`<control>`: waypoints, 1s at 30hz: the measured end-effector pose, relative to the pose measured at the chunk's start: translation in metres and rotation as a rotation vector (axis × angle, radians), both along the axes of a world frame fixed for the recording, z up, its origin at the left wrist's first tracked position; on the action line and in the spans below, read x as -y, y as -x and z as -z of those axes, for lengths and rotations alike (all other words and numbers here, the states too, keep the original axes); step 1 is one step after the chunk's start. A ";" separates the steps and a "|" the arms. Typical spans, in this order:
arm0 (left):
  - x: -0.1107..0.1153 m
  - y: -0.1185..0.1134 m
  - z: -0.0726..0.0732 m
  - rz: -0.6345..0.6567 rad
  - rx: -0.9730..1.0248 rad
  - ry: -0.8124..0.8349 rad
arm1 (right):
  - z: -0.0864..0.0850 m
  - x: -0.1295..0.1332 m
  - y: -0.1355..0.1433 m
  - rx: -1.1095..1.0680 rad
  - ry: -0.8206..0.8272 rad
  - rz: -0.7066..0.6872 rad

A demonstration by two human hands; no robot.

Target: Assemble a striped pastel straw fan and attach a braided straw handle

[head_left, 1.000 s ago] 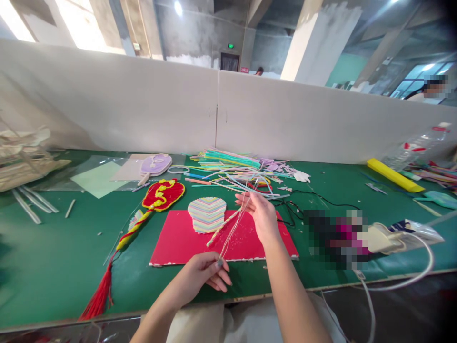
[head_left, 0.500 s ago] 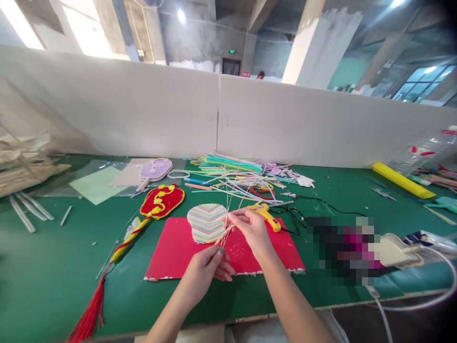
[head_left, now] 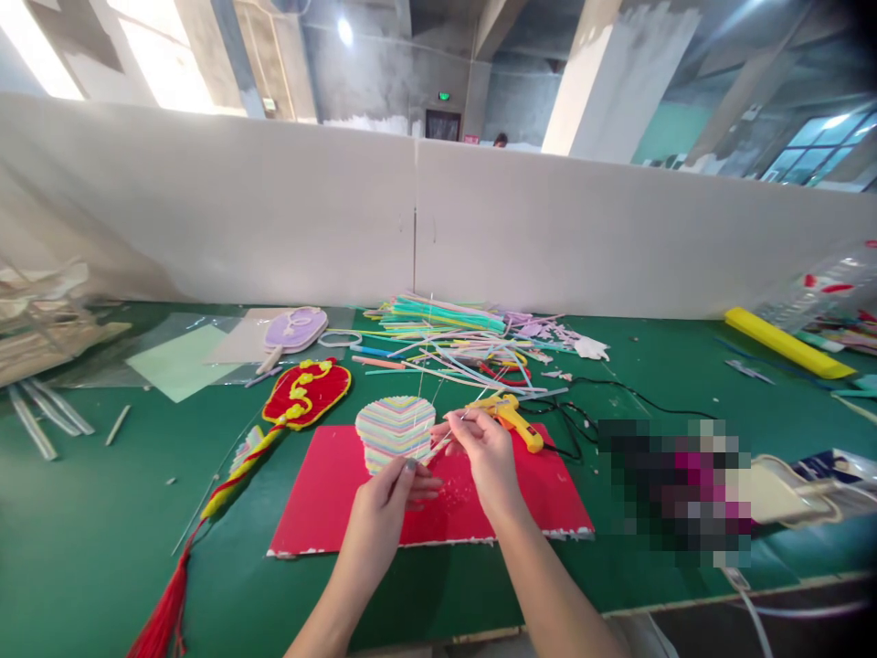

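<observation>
Over a red board (head_left: 329, 503), my left hand (head_left: 381, 504) pinches thin pale wire-like strands (head_left: 423, 376) that rise upright from its fingertips. Close by on the right, my right hand (head_left: 490, 464) has thumb and forefinger pressed together on similar fine strands slanting up and away. Their exact material is too fine to make out. Behind my left fingers lies a striped pastel fan-shaped piece (head_left: 392, 428) with scalloped edges; its lower right part is hidden by my hand. Just beyond my right hand, a yellow glue gun (head_left: 521, 428) rests partly on the board.
Colourful fuzzy stems (head_left: 445, 315) are piled at the back. A red and yellow fan (head_left: 325, 397) with a red tassel (head_left: 164, 603) lies left, a purple fan (head_left: 298, 329) behind it. Black cable (head_left: 644, 387), a yellow bar (head_left: 787, 343) and a blurred-out patch are right.
My hands have moved slightly apart, the left one a little to the left. The strands, crossed in a bundle between both hands before, are now divided between them.
</observation>
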State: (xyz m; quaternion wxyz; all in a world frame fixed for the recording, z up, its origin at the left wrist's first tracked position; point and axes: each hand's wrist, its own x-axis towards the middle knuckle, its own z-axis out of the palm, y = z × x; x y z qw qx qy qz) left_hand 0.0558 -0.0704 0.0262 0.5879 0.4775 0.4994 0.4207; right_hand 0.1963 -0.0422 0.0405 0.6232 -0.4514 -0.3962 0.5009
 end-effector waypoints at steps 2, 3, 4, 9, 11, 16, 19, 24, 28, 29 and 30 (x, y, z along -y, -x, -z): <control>0.000 0.000 -0.002 -0.012 -0.006 -0.011 | 0.002 0.000 0.000 -0.014 0.002 0.009; -0.001 0.000 -0.003 -0.016 -0.014 -0.012 | 0.003 0.000 -0.001 -0.019 0.013 0.004; -0.001 0.000 -0.004 -0.022 -0.023 -0.008 | 0.003 0.001 -0.001 -0.023 0.026 -0.005; -0.001 0.003 -0.002 -0.104 -0.054 0.006 | 0.001 0.003 -0.002 0.008 0.059 -0.019; -0.001 0.004 0.000 -0.139 -0.086 -0.011 | -0.002 0.005 -0.001 0.028 0.055 -0.023; 0.002 0.004 0.003 -0.211 -0.283 -0.108 | -0.005 0.006 0.000 0.044 0.056 -0.044; 0.003 0.007 -0.002 -0.256 -0.385 -0.156 | -0.003 0.005 0.001 0.031 0.069 -0.039; -0.002 0.063 -0.027 -0.456 -0.723 -0.224 | 0.000 0.003 0.000 -0.036 0.099 0.059; -0.005 0.150 -0.038 -0.554 -1.250 -0.144 | 0.000 0.002 0.000 -0.074 0.112 0.089; -0.005 0.170 -0.037 -0.488 -1.347 -0.109 | 0.000 0.002 0.000 -0.079 0.111 0.085; -0.005 0.187 -0.035 -0.488 -1.402 -0.113 | 0.000 0.002 0.000 -0.081 0.111 0.080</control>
